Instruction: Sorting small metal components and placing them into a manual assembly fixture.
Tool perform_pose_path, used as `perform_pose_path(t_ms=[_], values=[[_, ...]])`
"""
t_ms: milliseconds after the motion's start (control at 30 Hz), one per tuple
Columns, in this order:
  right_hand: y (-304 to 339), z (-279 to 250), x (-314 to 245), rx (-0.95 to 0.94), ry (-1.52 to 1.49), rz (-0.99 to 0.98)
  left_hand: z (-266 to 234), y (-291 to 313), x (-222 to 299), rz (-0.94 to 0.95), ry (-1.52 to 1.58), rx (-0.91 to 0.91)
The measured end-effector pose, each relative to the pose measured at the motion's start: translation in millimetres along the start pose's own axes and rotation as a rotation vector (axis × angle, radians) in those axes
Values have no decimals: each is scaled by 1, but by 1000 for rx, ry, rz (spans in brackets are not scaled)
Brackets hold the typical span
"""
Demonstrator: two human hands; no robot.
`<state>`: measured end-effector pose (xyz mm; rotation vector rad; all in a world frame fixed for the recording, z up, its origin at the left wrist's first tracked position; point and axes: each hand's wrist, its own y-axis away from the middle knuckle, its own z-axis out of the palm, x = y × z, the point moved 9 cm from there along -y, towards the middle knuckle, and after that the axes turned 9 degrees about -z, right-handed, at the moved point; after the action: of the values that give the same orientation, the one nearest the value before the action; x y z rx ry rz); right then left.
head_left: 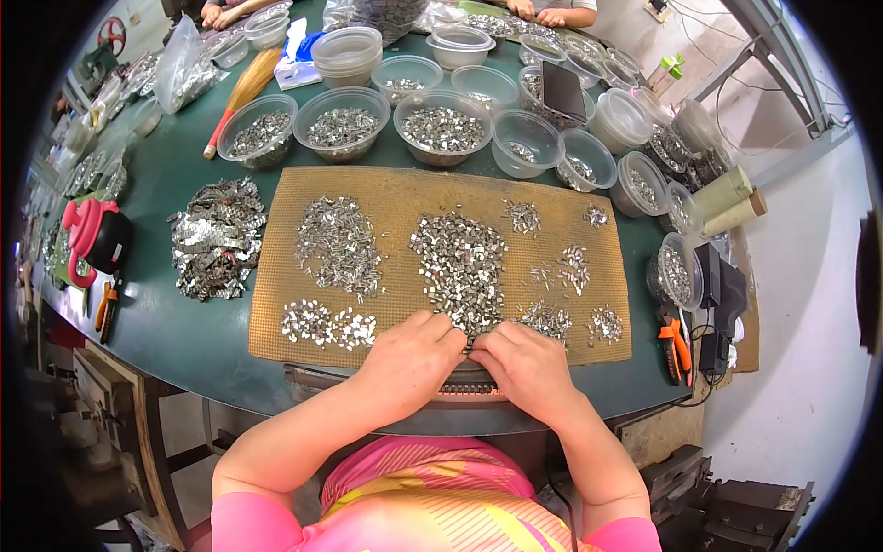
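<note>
My left hand (pixel 416 354) and my right hand (pixel 529 366) meet at the near edge of a tan ribbed mat (pixel 395 184). The fingers of both are pinched together, and whatever they grip is too small to make out. Just under them lies a long narrow dark strip with a row of slots (pixel 464 390), partly covered by my hands and wrists. Right beyond my fingertips spreads a pile of small silvery metal pieces (pixel 460 267). Shiny flat pieces (pixel 326 325) lie beside my left hand, and a small heap of metal bits (pixel 546 320) sits beyond my right.
Clear plastic bowls of metal pieces (pixel 443 129) line the mat's far side. Left are a heap of metal strips (pixel 219 239), a pink-lidded black jug (pixel 97 237) and pliers (pixel 107 308). Orange-handled pliers (pixel 676 348) lie right. Other people's hands (pixel 538 13) rest at the far edge.
</note>
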<state>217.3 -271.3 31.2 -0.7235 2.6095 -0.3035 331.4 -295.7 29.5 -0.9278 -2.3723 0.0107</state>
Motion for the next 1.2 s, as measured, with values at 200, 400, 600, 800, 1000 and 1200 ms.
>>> perform_pose_path(t_ms=[200, 400, 600, 800, 1000, 1200], values=[[5, -10, -10, 30, -23, -71, 1, 1, -3, 5, -8, 20], [20, -16, -35, 19, -58, -123, 1, 3, -4, 9, 9, 16], [23, -16, -36, 28, -66, -104, -8, 4, -7, -16, 76, 30], [11, -21, -17, 83, -65, 20, -20, 16, -16, -65, 236, 50], [-2, -5, 0, 46, 77, 127, -23, 25, -28, -194, 324, 34], [-2, -3, 5, 46, 42, 123, -24, 28, -28, -172, 336, 47]])
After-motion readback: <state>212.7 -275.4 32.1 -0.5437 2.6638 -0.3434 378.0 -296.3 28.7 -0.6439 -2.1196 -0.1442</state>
